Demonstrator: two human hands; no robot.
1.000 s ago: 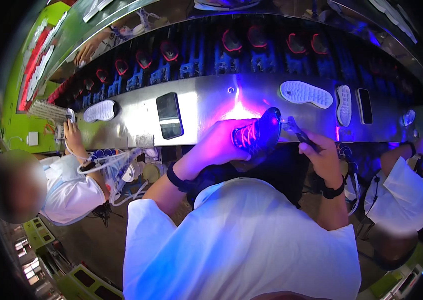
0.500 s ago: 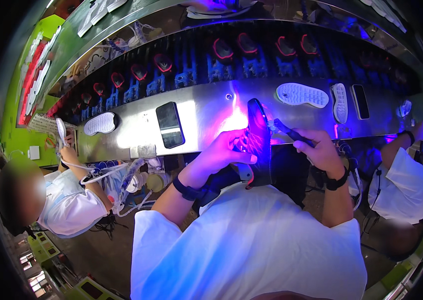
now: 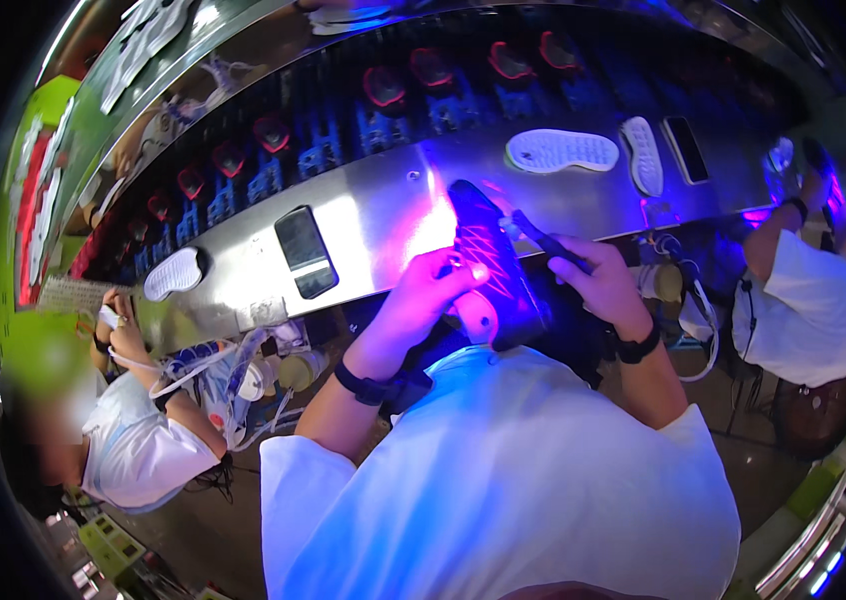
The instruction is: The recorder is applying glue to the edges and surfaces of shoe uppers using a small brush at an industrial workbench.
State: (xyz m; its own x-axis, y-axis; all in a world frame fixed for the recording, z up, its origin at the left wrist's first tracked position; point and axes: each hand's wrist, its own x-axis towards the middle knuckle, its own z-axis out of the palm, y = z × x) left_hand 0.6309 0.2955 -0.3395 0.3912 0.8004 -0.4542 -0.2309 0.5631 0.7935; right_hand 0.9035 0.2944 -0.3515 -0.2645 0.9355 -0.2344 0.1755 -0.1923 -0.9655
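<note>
A dark shoe upper (image 3: 505,285) is held in front of my chest, its toe toward the bench. Pink crisscross lines glow on its side under violet light. My left hand (image 3: 423,295) grips it from the left, fingers curled over its edge. In my right hand (image 3: 605,285) is a dark-handled brush (image 3: 543,240), pinched between thumb and fingers. The pale bristle end is at the right edge of the upper, near the toe; whether it touches I cannot tell.
On the metal bench (image 3: 243,240) lie a phone (image 3: 306,252), white shoe soles (image 3: 563,151) and another phone (image 3: 684,150). Behind runs a rack of blue holders with red-edged dark shoe parts (image 3: 384,87). Co-workers sit left (image 3: 153,440) and right (image 3: 803,310).
The shoe upper has turned, showing more of its crisscross side and a round-ended flap below my left hand. My view has shifted, so bench things appear further left. The left co-worker's hands have lowered.
</note>
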